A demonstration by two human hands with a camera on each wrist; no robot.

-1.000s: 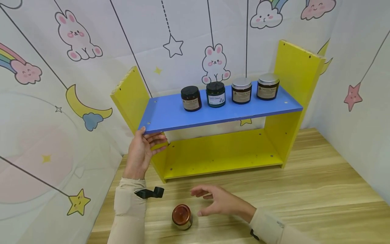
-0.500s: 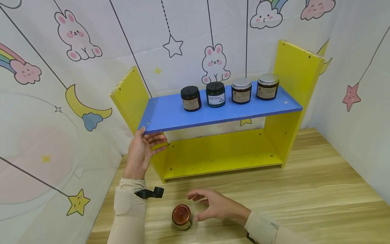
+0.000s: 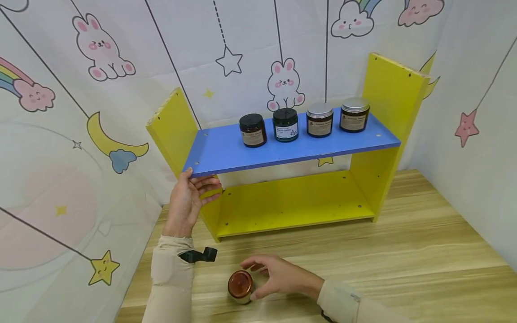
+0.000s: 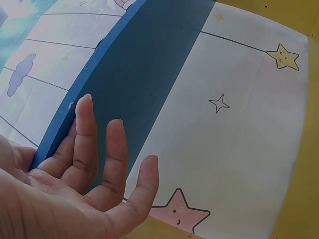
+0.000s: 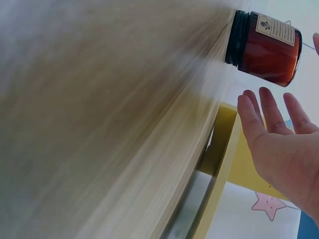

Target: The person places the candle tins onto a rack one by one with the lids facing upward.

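Observation:
At the left front corner of the blue shelf board (image 3: 258,148), my left hand (image 3: 187,202) holds the edge, thumb on top and fingers underneath. The left wrist view shows the other fingers (image 4: 115,154) spread loosely below the board. On the table, an amber glass candle jar (image 3: 241,285) stands upside down, its dark lid against the wood in the right wrist view. My right hand (image 3: 284,277) is curved open just right of the jar, thumb and fingertips right at its side.
Several lidded candle jars stand in a row on the blue board, among them a green one (image 3: 286,130) and a silver-lidded one (image 3: 354,119). Yellow side panels (image 3: 393,103) rise at both ends. Below lies a yellow bottom board (image 3: 291,202), on a wooden table (image 3: 424,251).
My right hand has moved left toward the upside-down jar, its fingers coming close around the right side. The left hand and the jars have not moved.

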